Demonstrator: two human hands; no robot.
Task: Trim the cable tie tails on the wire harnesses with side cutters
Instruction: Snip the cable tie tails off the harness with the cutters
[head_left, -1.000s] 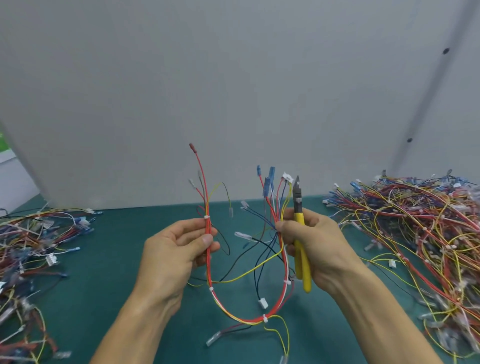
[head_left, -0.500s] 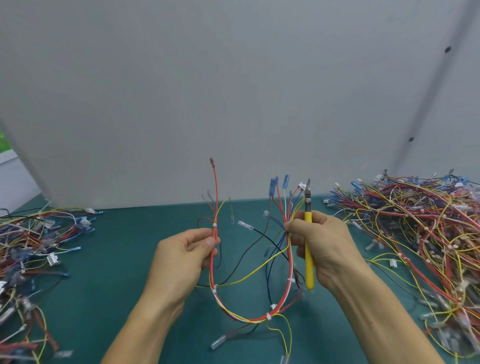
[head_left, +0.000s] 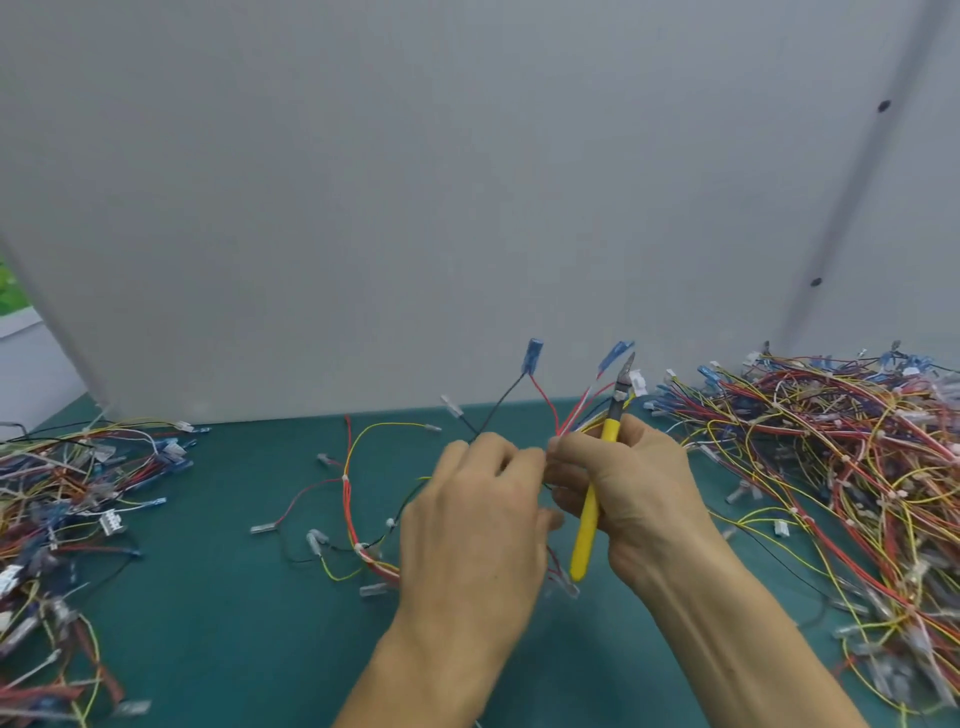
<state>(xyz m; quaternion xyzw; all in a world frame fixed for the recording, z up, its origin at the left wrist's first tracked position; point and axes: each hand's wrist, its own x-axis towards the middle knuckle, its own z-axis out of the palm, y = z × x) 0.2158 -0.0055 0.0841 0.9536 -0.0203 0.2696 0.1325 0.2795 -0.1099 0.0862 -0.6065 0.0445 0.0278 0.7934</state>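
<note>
A wire harness (head_left: 349, 499) of red, yellow and black wires with white cable ties lies partly on the green mat, its blue connectors (head_left: 533, 355) sticking up between my hands. My left hand (head_left: 475, 512), back toward the camera, has its fingers curled at the wire bundle close to my right hand; its grip is hidden. My right hand (head_left: 631, 493) holds the yellow-handled side cutters (head_left: 592, 499) upright, jaws pointing up, and pinches the harness wires with thumb and fingers.
A large tangled pile of harnesses (head_left: 831, 467) covers the mat on the right. Another heap of harnesses (head_left: 62, 499) lies on the left. A grey partition wall (head_left: 467, 208) stands right behind the mat (head_left: 223, 597).
The harness has dropped from hanging in a loop to lying partly on the mat. My left hand moved right and turned over to meet my right hand at the wire bundle.
</note>
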